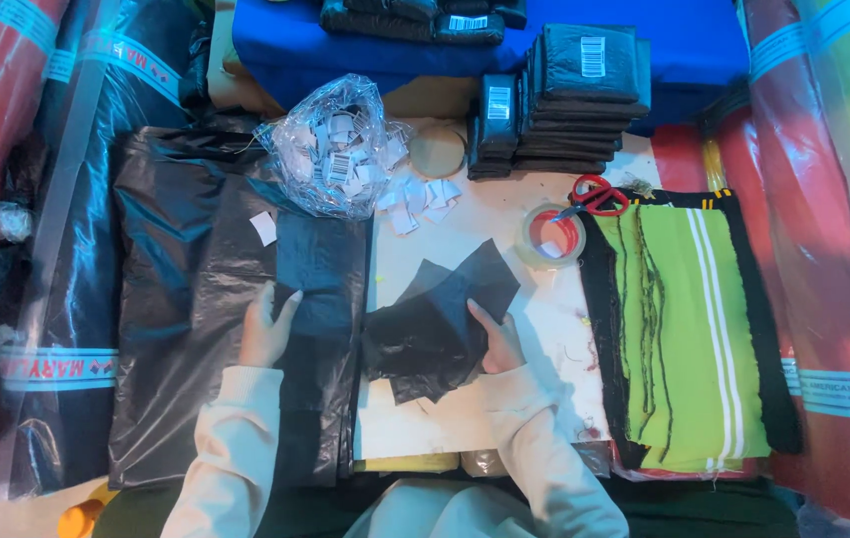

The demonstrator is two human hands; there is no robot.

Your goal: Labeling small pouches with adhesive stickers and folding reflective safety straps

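Left hand [267, 329]: lower centre-left of the frame, flat on a dark folded plastic bag [317, 289]; fingers straight and close together, gripping nothing.
Right hand [500, 344]: lower centre, on the right edge of a crumpled black bag [437, 324]; thumb lies on top, other fingers hidden beneath, so the grip cannot be told.
Open room: a narrow pale strip of table [544, 319] shows between the crumpled bag and the green striped fabric stack [689, 329] at right.
Edges: large black plastic sheets [181, 299] cover the left half; fabric rolls crowd both frame sides.
Packages: stack of flat black packets [569, 95] with white barcode labels, upper centre-right.
Labels: clear bag of small white tags [335, 144] upper centre, loose tags beside it.
Tools: tape roll [549, 237] and red-handled scissors [596, 196], touching, centre-right.
Hard to make out: tag print is too small.
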